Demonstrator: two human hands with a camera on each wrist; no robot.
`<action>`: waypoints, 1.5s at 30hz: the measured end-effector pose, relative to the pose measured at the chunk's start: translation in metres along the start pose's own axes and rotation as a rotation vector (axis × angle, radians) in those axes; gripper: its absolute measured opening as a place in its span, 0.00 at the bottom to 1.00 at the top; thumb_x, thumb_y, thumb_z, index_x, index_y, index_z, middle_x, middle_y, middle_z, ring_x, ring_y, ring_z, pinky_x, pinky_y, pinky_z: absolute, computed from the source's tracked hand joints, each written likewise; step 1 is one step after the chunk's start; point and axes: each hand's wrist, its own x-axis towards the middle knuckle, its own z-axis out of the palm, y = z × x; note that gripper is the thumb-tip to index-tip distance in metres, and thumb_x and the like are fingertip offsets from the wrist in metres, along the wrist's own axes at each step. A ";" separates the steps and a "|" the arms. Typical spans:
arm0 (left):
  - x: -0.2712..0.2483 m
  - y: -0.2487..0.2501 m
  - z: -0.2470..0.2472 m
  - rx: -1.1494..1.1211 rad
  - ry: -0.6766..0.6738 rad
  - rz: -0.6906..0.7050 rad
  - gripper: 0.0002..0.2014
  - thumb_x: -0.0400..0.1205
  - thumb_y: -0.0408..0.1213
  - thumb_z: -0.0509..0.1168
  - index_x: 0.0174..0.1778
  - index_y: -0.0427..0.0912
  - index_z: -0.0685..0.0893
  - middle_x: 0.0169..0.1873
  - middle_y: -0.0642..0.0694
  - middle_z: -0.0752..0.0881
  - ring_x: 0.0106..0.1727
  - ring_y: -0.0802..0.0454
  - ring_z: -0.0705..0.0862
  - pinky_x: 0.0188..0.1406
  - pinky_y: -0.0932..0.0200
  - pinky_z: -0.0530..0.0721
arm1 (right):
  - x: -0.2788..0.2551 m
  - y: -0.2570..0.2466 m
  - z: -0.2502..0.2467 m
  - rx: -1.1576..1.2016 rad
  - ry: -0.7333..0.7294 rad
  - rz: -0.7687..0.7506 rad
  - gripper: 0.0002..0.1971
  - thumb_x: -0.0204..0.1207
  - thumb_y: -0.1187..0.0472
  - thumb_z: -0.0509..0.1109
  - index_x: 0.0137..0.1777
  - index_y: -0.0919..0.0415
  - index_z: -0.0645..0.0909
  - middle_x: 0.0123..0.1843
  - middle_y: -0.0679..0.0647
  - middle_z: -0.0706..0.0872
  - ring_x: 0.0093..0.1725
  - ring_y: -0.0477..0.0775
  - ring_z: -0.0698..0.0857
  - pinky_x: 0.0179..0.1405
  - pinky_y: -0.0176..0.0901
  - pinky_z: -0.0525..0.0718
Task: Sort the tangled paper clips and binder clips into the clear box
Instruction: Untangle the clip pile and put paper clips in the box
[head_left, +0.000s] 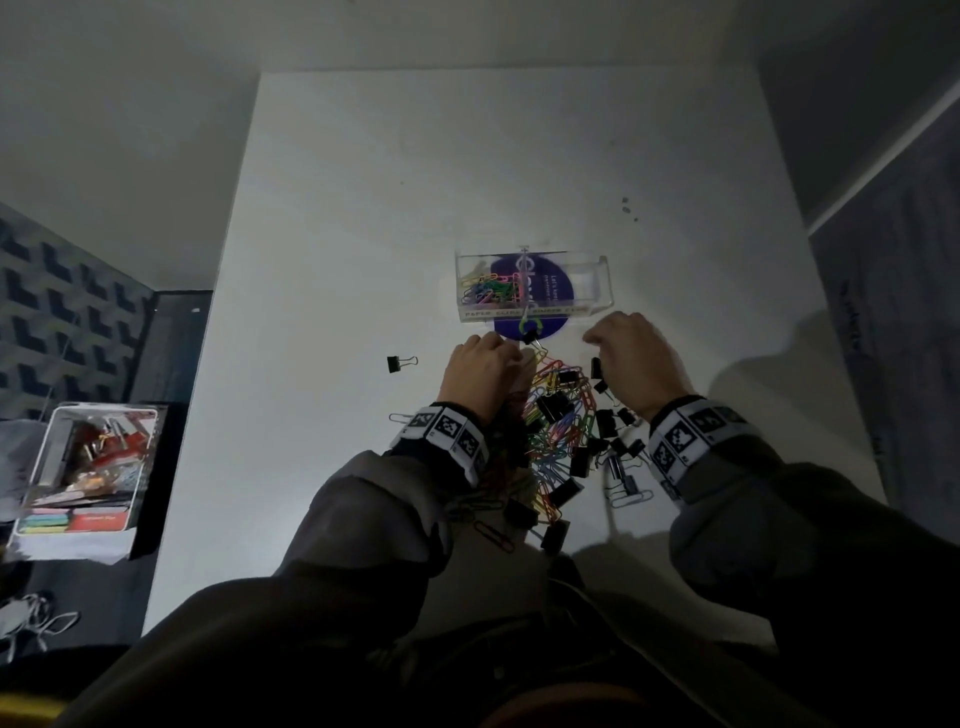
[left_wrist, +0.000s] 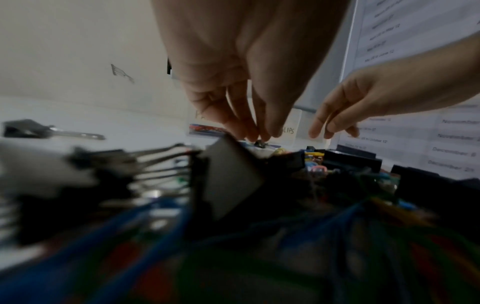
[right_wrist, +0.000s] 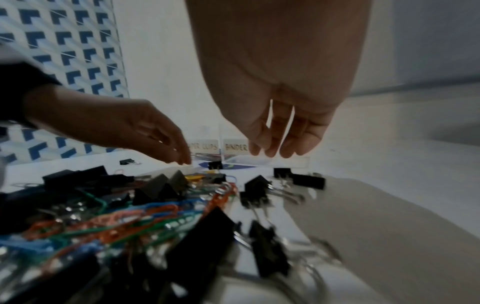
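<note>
Clips lie heaped on the white table (head_left: 322, 260) between the two forearms: coloured paper clips (head_left: 558, 415) tangled with black binder clips (head_left: 605, 422), the heap reaching from near the table's front edge up to the hands. Beyond it stands the clear box (head_left: 597, 283), split into 2 compartments labelled for paper clips and binder clips. The left compartment holds a bundle of coloured paper clips; no clips are visible in the right one. Under the box is a round blue sticker (head_left: 558, 327).

Just in front of the box's near wall sits 1 small binder clip (head_left: 530, 336) with a green paper clip looped at it. The left hand (head_left: 480, 371) reaches down at the far end of the heap, its fingertips (left_wrist: 255, 134) drawn together close over that small clip; the left wrist view is too blurred to show whether they actually pinch it. The right hand (head_left: 636, 358) hangs over the right side of the heap, near the box's binder compartment, fingers loosely bent downward and holding nothing in the right wrist view.

Apart from the heap, 1 lone binder clip (head_left: 401, 362) lies to the left of the left hand. Off the table's left edge is an open tin (head_left: 137, 499) of stationery.
</note>
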 end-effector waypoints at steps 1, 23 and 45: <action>0.004 0.003 0.001 -0.011 0.001 0.002 0.18 0.80 0.45 0.55 0.53 0.36 0.83 0.51 0.35 0.85 0.52 0.35 0.80 0.50 0.44 0.76 | 0.000 -0.007 0.001 0.015 -0.022 -0.023 0.15 0.77 0.72 0.60 0.59 0.63 0.83 0.60 0.60 0.85 0.62 0.60 0.77 0.59 0.50 0.75; 0.009 -0.007 0.012 0.064 -0.067 0.010 0.11 0.80 0.32 0.60 0.57 0.34 0.77 0.55 0.35 0.81 0.57 0.35 0.77 0.53 0.46 0.77 | -0.003 -0.007 0.017 -0.067 -0.102 -0.144 0.18 0.74 0.73 0.63 0.62 0.63 0.81 0.63 0.58 0.84 0.64 0.61 0.75 0.65 0.49 0.69; 0.051 -0.029 -0.066 -0.139 0.272 -0.059 0.10 0.79 0.33 0.65 0.54 0.36 0.85 0.50 0.35 0.89 0.51 0.36 0.84 0.53 0.47 0.79 | 0.032 -0.044 -0.009 0.183 -0.004 -0.092 0.06 0.79 0.60 0.66 0.47 0.62 0.82 0.45 0.58 0.90 0.43 0.60 0.86 0.44 0.53 0.86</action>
